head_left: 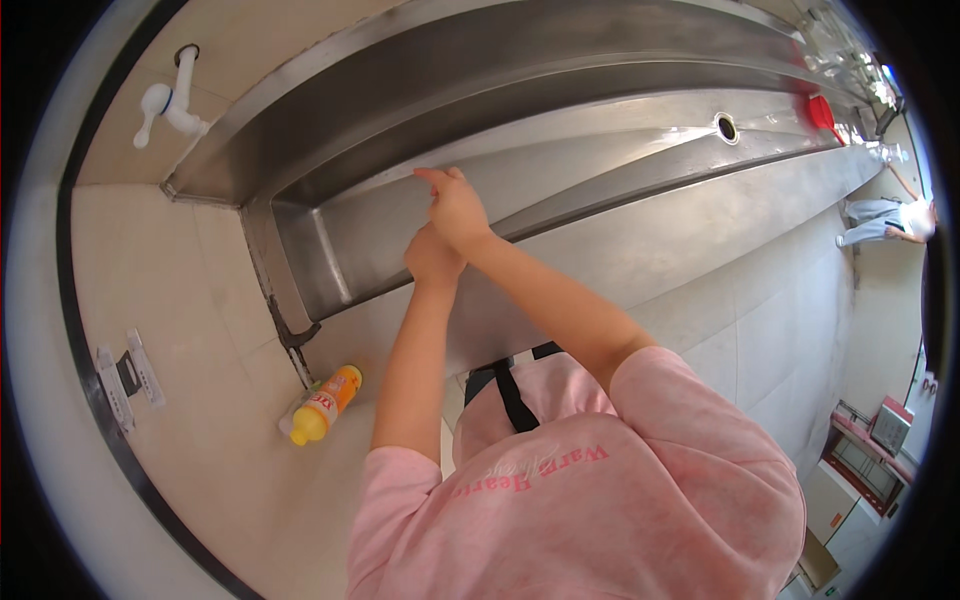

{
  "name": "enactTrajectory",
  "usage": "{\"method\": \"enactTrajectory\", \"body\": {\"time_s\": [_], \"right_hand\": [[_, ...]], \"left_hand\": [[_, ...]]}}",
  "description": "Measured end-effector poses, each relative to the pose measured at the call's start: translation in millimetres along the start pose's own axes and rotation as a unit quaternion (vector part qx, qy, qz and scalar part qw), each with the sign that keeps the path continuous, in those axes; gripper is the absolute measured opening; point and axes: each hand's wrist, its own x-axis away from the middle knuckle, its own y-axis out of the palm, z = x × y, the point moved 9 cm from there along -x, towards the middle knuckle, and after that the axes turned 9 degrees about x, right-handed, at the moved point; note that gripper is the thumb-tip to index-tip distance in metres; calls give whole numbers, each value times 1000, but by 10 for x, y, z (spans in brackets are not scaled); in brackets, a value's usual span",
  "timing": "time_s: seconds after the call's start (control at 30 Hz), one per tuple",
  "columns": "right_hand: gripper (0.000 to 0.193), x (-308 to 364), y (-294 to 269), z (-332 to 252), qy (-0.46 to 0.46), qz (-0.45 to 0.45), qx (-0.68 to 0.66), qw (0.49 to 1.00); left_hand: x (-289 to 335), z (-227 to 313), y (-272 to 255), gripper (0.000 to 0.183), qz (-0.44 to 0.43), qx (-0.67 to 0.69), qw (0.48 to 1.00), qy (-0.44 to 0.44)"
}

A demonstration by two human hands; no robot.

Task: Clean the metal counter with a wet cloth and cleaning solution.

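My two hands meet above a long stainless steel trough sink, near its left end. My right hand lies against the far side of my left hand, and they overlap. One finger sticks out toward the far left at the top of the pair, seemingly from the right hand; its other fingers are mostly out of sight. Bent at the wrist, my left hand has its fingers hidden behind the right. Between them I see no object. The bare metal of the basin lies below, and the hands look lifted off it.
A white tap sticks out of the tiled wall at far left. An orange bottle with a yellow cap is left of my left forearm. Toward the right are a round drain, a red scoop-like thing and another person.
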Motion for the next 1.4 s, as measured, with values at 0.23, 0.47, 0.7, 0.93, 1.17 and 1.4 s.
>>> {"method": "enactTrajectory", "body": {"time_s": [0.23,0.47,0.7,0.93,1.17,1.4], "right_hand": [[52,124,53,77,15,38,21,999],[51,251,121,77,46,14,46,998],[49,401,239,154,61,3,54,997],[45,568,372,151,90,-45,55,993],[39,790,544,148,65,-42,42,996],[36,1150,670,76,45,-33,93,994]], "left_hand": [[21,-139,152,31,-17,-21,1000,-13],[46,-280,239,27,-39,-43,998,-24],[126,-366,255,25,-67,-88,993,-48],[179,-541,368,23,-72,-114,990,-39],[409,-696,403,41,-10,-2,1000,25],[306,-1178,816,50,38,169,971,163]]}}
